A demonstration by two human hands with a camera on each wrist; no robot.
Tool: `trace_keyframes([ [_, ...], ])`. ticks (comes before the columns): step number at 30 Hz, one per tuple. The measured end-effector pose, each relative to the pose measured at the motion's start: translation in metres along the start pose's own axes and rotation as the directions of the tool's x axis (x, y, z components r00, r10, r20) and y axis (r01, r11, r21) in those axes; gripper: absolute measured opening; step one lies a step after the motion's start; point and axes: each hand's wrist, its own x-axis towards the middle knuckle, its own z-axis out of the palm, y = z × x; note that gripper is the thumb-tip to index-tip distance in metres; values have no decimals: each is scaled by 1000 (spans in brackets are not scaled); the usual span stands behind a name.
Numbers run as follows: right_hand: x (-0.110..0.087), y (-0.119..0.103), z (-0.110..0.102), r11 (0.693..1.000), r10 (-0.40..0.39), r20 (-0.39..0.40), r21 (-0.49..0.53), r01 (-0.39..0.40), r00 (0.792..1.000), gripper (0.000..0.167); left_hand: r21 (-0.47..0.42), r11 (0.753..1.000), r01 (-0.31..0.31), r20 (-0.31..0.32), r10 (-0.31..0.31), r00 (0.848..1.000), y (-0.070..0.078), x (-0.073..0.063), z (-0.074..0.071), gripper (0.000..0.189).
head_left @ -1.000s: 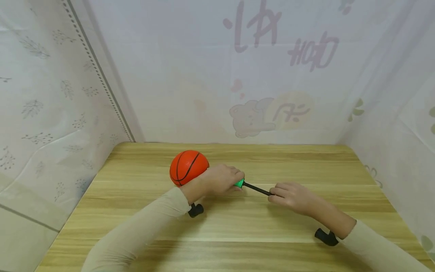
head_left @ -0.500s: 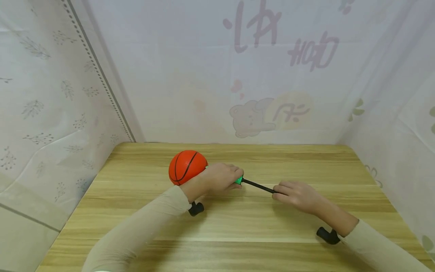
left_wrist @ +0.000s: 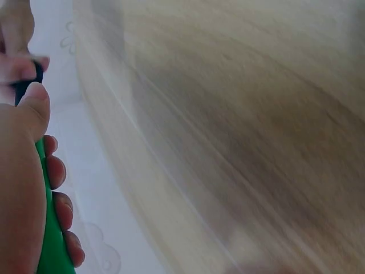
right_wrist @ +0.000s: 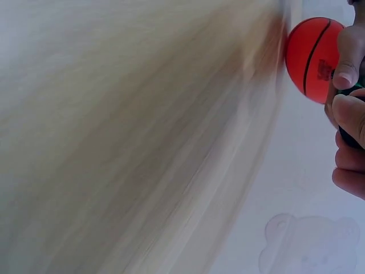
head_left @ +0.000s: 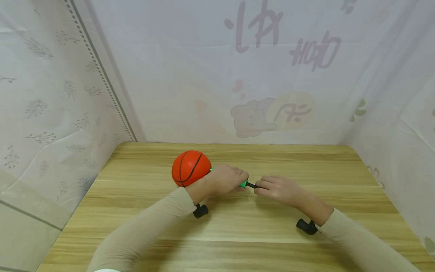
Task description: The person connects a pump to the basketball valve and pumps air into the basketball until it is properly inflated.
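An orange ball (head_left: 191, 168) with black basketball lines sits on the wooden table, beside my left wrist. My left hand (head_left: 225, 179) grips the green barrel (left_wrist: 54, 245) of a hand pump, fingers curled round it. The barrel's left end reaches the ball's right side; the joint itself is hard to make out. From the barrel's other end comes a short stretch of black rod (head_left: 251, 185). My right hand (head_left: 280, 189) holds the pump's black handle (right_wrist: 349, 138), mostly hidden by the fingers, close to my left hand.
The wood-grain table (head_left: 265, 249) spreads in front and on both sides. Pale printed cloth (head_left: 190, 75) rises behind it and at the left and right. Black camera mounts, one being the right wrist mount (head_left: 307, 226), hang under both wrists.
The rod first lengthened slightly as my right hand drew right. It has since moved left towards my left hand, and much less rod shows. The ball and left hand shifted only slightly.
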Motion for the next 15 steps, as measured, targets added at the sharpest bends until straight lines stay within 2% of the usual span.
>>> trace_keyframes([
  [8, 4, -1, 7, 1000, -5, -33, -14, 5, 999, 37, -46, 999, -3, 29, 4, 1000, 1, 2, -1, 29],
  [15, -12, -7, -4, 1000, 3, -30, 10, -3, 1000, 33, -65, 998, 2, 38, 1, 999, -2, -2, -5, 30],
])
